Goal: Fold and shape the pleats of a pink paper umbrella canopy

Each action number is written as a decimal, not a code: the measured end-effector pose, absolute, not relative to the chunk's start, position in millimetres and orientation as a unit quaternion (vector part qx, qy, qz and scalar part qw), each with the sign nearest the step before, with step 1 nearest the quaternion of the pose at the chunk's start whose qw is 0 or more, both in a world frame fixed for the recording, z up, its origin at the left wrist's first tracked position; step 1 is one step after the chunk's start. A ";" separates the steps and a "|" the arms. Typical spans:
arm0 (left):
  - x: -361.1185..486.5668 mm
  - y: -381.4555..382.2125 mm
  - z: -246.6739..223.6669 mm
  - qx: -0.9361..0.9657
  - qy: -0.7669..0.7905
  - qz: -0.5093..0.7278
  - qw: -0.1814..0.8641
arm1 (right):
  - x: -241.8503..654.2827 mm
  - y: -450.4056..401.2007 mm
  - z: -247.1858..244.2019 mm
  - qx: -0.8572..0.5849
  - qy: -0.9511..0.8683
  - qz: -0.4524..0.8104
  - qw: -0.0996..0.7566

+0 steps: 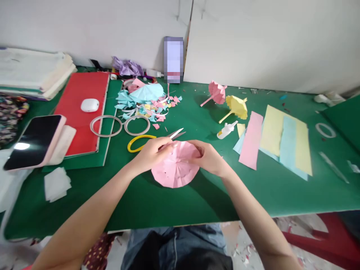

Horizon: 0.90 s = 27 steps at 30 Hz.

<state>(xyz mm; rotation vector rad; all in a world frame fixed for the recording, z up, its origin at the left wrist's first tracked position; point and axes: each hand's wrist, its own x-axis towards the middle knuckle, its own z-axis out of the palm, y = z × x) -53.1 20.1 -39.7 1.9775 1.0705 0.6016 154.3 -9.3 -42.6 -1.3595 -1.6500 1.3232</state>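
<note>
A pleated pink paper disc [176,174] is held between both hands above the green table, its folds running out from the middle. My left hand [154,152] pinches its upper left edge, and my right hand [209,157] grips the right edge. Yellow-handled scissors [140,142] lie just behind my left hand, blades pointing right and partly covered. Beyond my right hand rests a small white glue bottle [227,129]. Two small paper umbrellas, one pink [217,92] and one yellow [236,107], lie farther back.
Paper scraps [157,107] with a light blue pleated piece [147,92] are heaped at the back. Two tape rolls [105,126] [137,125] lie left. Coloured paper sheets [270,131] are at right. A phone [35,140] and red folder [81,138] sit left; another phone [173,60] leans on the wall.
</note>
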 end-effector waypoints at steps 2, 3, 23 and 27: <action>-55.6 23.1 -40.9 0.761 0.432 0.262 0.407 | 151.8 -6.0 -40.9 -0.517 -0.604 0.521 0.311; -56.5 24.0 -40.9 0.756 0.432 0.269 0.411 | 150.0 -4.1 -39.5 -0.522 -0.598 0.531 0.298; -64.6 21.9 -24.5 0.753 0.376 0.206 0.500 | 128.4 -8.6 -29.5 -0.465 -0.584 0.606 0.274; -62.7 19.4 -20.8 0.748 0.375 0.176 0.518 | 128.3 -15.3 -25.3 -0.487 -0.596 0.578 0.270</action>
